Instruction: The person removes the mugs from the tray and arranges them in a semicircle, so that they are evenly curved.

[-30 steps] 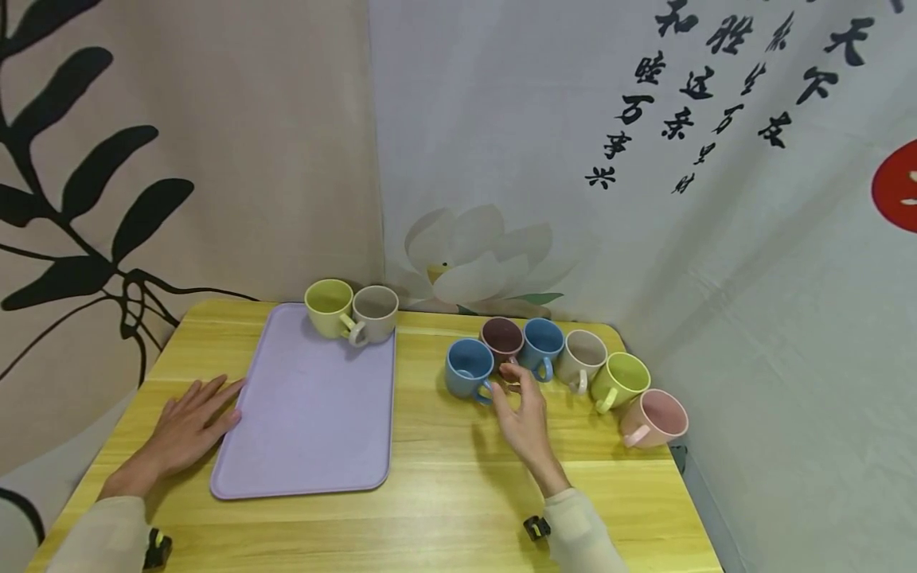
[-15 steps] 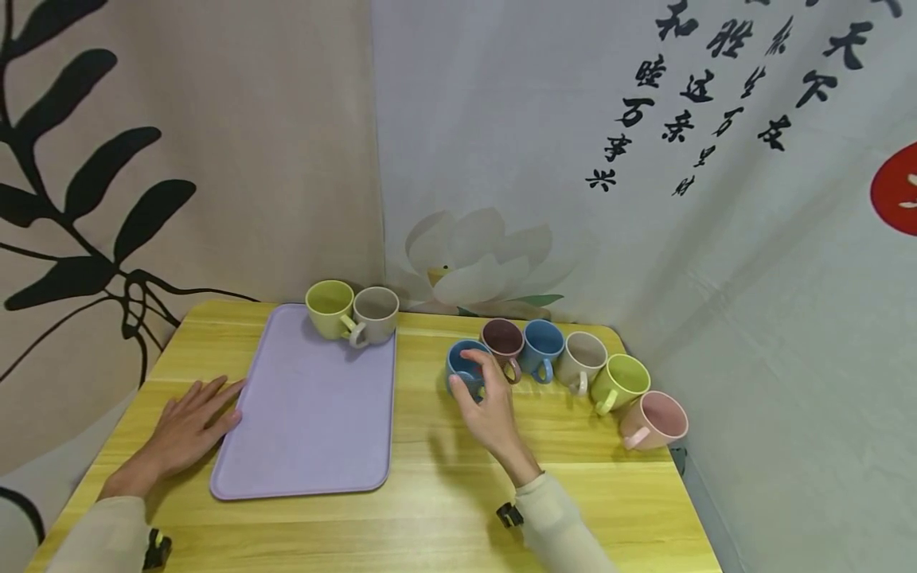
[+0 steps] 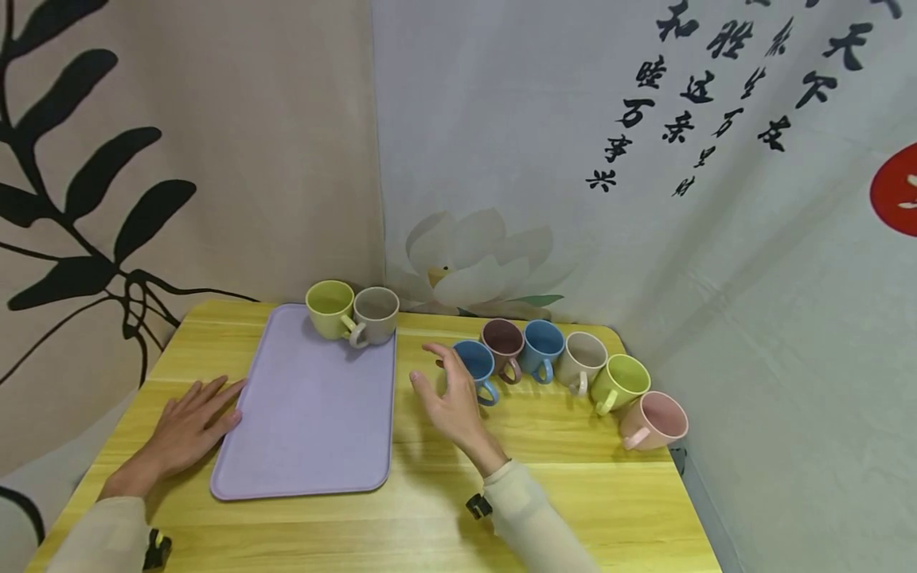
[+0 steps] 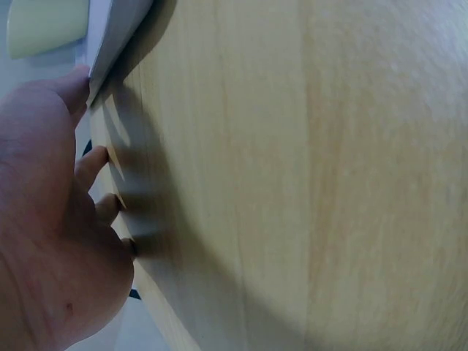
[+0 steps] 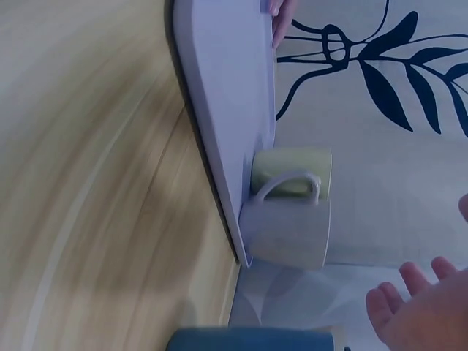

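My left hand (image 3: 188, 428) lies flat with spread fingers, its fingertips at the left edge of the lavender tray (image 3: 308, 422). In the left wrist view its thumb and fingers reach the tray rim (image 4: 121, 33). On the tray's far end stand a lime-green mug (image 3: 328, 312) and a beige mug (image 3: 376, 309), side by side. My right hand (image 3: 458, 406) hovers with fingers apart and nothing in its grasp, partly in front of a blue mug (image 3: 478, 360). That mug's handle points toward me at the right of the hand.
Right of the blue mug, a curved row runs toward the table's right edge: a brown mug (image 3: 503, 341), another blue mug (image 3: 543, 342), a beige mug (image 3: 582, 356), a lime-green mug (image 3: 622, 380) and a pink mug (image 3: 655, 418). A printed curtain (image 3: 501, 143) hangs behind the wooden table (image 3: 444, 517).
My right hand has moved left, from the blue mug's handle across its front to its left side. The mugs, the tray and my left hand stay in place.
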`<state>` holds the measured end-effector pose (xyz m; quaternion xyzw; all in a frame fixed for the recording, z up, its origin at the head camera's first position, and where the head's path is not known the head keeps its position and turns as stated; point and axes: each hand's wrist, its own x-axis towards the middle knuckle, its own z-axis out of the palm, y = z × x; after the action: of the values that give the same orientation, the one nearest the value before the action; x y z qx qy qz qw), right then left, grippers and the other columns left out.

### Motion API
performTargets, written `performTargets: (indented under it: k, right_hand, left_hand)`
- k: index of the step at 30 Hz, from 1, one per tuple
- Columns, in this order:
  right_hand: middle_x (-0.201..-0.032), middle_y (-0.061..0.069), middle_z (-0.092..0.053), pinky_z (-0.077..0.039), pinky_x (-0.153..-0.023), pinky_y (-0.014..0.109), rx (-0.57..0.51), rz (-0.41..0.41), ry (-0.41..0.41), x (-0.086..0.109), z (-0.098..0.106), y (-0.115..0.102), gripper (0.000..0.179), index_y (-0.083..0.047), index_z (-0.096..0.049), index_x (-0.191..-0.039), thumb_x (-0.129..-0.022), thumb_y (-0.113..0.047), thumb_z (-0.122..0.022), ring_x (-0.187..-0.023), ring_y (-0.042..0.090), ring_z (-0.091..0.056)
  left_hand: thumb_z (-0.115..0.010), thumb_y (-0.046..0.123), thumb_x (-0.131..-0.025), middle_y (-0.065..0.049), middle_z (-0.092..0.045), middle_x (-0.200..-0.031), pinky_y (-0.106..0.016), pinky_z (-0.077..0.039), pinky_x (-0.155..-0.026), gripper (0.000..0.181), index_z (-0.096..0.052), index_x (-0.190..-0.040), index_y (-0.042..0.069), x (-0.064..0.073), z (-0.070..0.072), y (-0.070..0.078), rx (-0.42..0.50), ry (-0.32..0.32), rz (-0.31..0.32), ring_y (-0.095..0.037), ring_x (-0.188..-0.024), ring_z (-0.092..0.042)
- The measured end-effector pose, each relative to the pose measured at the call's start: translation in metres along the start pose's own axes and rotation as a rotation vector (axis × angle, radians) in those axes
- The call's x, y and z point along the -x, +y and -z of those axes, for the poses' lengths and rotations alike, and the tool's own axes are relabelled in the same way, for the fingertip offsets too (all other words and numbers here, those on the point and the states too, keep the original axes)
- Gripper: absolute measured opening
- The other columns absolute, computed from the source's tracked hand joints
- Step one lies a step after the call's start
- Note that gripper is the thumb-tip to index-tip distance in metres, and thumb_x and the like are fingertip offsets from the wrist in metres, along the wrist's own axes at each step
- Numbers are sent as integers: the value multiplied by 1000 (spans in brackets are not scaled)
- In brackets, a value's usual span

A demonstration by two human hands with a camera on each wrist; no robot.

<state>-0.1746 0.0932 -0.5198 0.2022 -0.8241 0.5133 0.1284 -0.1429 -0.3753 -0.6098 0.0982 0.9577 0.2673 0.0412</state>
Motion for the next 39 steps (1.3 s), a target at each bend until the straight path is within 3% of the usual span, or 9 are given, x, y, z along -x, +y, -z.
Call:
performTargets:
  k: [9,18,22,29,35,39]
  right_hand:
    - [-162,17,-64,-54,-125,54,-21,-65,-71,-11,-24,-3,55,-9,-58,-159,-109,-29,-71,-152,35,-61]
    - [-162,20,-64,-56,-123,57,-84,-102,-115,-24,-45,-2,57,-5,-56,-161,-110,-26,-72,-151,39,-62]
    - [-163,20,-64,-54,-124,60,-141,-159,-142,-31,-55,-3,58,-4,-55,-161,-111,-27,-72,-150,42,-62]
    - [-162,17,-65,-57,-123,48,-172,-241,-199,-44,-76,3,58,-4,-56,-160,-111,-29,-72,-148,37,-64]
    - [-167,27,-57,-55,-125,53,-282,-314,-224,-52,-90,7,64,4,-51,-163,-110,-26,-72,-152,49,-59]
    - [-166,26,-57,-55,-126,52,-325,-356,-225,-54,-98,10,65,5,-52,-161,-108,-23,-75,-153,51,-58]
  left_hand:
    - [-49,43,-120,-42,-20,-181,-97,-3,-120,68,-29,-180,17,-1,-2,-4,6,-12,-4,-78,-163,-8]
    - [-51,41,-120,-42,-25,-179,-98,-6,-118,66,-32,-179,21,0,-5,-5,23,36,-25,-79,-161,-13]
    - [-51,41,-120,-43,-24,-178,-97,-6,-119,67,-32,-179,16,1,-2,-2,13,17,-18,-79,-160,-13]
    - [-49,43,-120,-43,-23,-179,-96,-4,-122,68,-32,-178,12,0,2,2,-3,-10,12,-77,-163,-10]
    - [-49,43,-120,-43,-22,-179,-96,-3,-122,67,-32,-178,12,0,1,3,2,-8,20,-76,-164,-9]
    - [-49,43,-120,-42,-22,-180,-96,-2,-123,68,-32,-178,12,1,1,3,5,-10,23,-76,-164,-8]
